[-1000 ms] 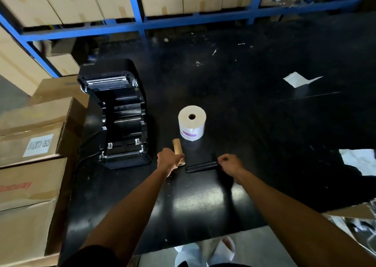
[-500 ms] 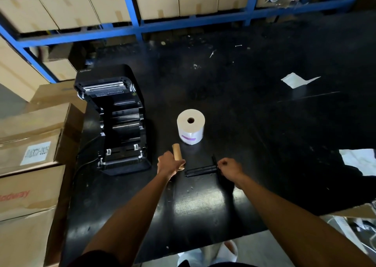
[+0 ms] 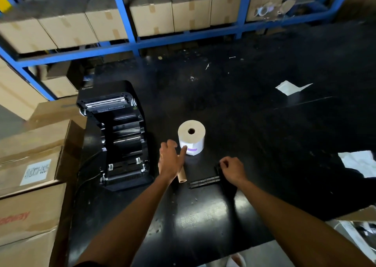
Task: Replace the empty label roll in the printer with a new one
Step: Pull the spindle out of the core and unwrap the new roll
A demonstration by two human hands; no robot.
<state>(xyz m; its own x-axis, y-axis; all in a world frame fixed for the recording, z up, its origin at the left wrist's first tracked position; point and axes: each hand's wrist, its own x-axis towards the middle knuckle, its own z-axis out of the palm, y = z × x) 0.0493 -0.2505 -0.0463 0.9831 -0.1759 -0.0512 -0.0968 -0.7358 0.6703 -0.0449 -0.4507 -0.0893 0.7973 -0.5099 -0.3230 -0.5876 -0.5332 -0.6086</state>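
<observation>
Beneath blue shelving [image 3: 122, 12], black table [image 3: 264, 144]

left hand [image 3: 170, 161] open beside upright label roll [image 3: 191, 137]; right hand [image 3: 232, 169] grips black spindle [image 3: 204, 182]; printer [image 3: 117, 136] open near table's [image 3: 264, 144] left edge.

Black table [image 3: 264, 144]: printer [image 3: 116, 136], label roll [image 3: 191, 137]

The printer [image 3: 114, 136] lid reads "Xprinter"; box labels blurred.
</observation>
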